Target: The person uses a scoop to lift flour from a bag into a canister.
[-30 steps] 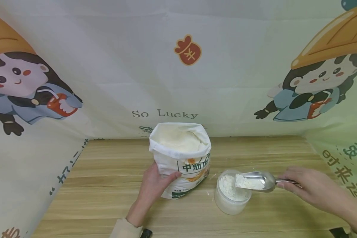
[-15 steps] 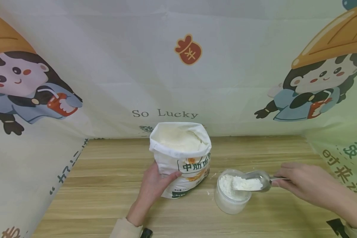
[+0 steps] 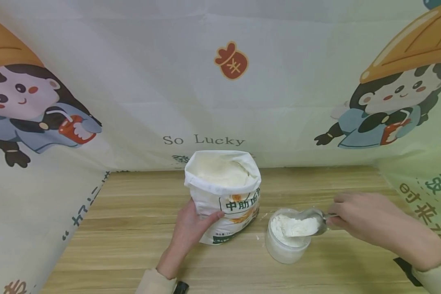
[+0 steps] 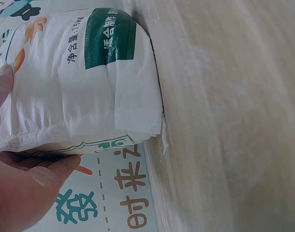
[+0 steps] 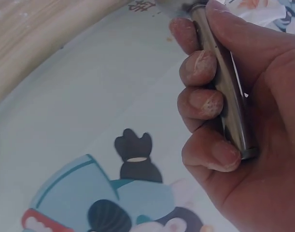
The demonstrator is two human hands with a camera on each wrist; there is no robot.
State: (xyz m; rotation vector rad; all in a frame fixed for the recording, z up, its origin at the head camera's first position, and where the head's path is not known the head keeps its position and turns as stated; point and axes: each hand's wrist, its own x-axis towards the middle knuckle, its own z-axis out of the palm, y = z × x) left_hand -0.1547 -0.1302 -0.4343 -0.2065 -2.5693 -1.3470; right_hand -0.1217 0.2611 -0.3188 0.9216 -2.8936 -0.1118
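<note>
An open white flour bag [image 3: 224, 204] stands on the table, pale flour [image 3: 220, 173] visible inside its folded rim. My left hand [image 3: 191, 228] grips the bag's lower left side, thumb across the printed front, fingers round behind. In the left wrist view, the bag's bottom edge meets the wood. My right hand [image 3: 367, 216] holds a metal scoop [image 3: 314, 216] by its handle; in the right wrist view, flour-dusted fingers curl round that handle [image 5: 227, 92]. The scoop's mouth tips over a clear round jar [image 3: 287, 253] of flour, with a white mound at its lip.
Spilled flour specks [image 3: 258, 237] dot the wooden table [image 3: 132, 228] between bag and jar. A printed cloth [image 3: 286, 94] hangs behind the table and down both sides, close behind the bag.
The right hand has moved left and slightly away from me, tilting the scoop more, and its flour has slid towards the jar. The left hand and bag have stayed put.
</note>
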